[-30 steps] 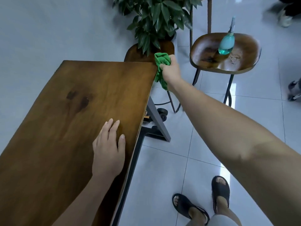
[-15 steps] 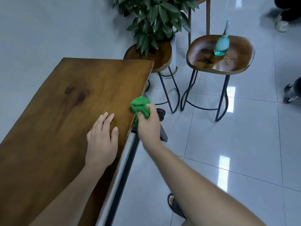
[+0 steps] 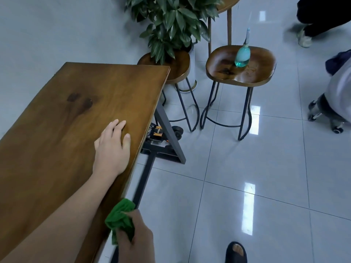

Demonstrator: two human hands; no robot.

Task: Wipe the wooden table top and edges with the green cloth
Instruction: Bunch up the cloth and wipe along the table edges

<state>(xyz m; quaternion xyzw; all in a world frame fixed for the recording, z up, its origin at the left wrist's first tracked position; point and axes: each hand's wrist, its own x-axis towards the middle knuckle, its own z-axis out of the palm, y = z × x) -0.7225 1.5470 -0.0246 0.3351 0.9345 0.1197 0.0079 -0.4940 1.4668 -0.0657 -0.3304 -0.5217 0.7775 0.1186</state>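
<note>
Bracing on counter point(image 3: 57, 130) with left grip point(image 3: 112, 149), fingers flat, holding nothing. Pressing cloth point(image 3: 119, 218), bunched in curled right grip point(image 3: 136, 242), against right edge near end, having dragged back from far corner; probably finishing that edge.

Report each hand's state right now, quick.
Left hand: open, resting flat on the wooden table, holding nothing.
Right hand: closed around the green cloth, at the table's side edge.
</note>
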